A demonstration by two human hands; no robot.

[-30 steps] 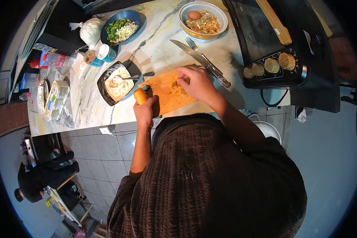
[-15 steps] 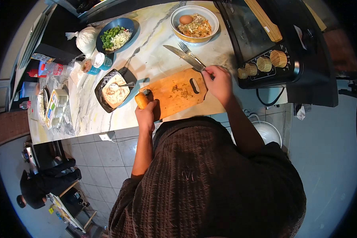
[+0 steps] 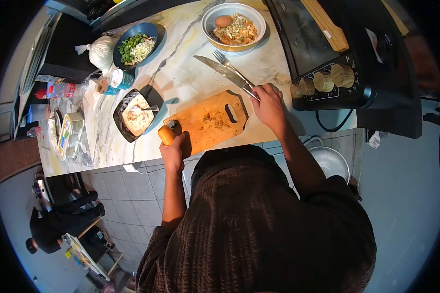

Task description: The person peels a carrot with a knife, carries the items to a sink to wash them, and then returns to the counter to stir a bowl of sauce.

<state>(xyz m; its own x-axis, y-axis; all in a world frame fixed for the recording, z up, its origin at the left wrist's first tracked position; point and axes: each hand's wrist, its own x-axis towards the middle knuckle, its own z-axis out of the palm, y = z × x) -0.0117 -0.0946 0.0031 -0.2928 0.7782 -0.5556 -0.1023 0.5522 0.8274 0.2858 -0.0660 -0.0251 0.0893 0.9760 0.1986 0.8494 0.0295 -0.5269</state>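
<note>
My left hand (image 3: 172, 152) is closed around a golden-brown bread roll (image 3: 165, 135) at the left end of the wooden cutting board (image 3: 205, 124). A small dark thing (image 3: 172, 124) lies by the roll, on the board's corner. Brown crumbs spot the middle of the board. Past the board's right end, my right hand (image 3: 270, 108) has its fingers closed on the handle of a table knife (image 3: 217, 67), whose blade points up and left over the counter. A fork (image 3: 230, 64) lies close along the knife, its tines toward the bowl.
At the back stands a bowl (image 3: 206, 36) of shredded mix with a brown egg. Left are a black dish (image 3: 122, 128) of creamy sauce with a spoon, jars (image 3: 124, 79), and a blue plate (image 3: 118, 61) of chopped greens. An oven (image 3: 371, 93) stands right; another person (image 3: 46, 229) is far left.
The view has shifted slightly. My right hand has drawn a little down and right at the knife handle, with its fingers more closed. My left hand still holds the roll.
</note>
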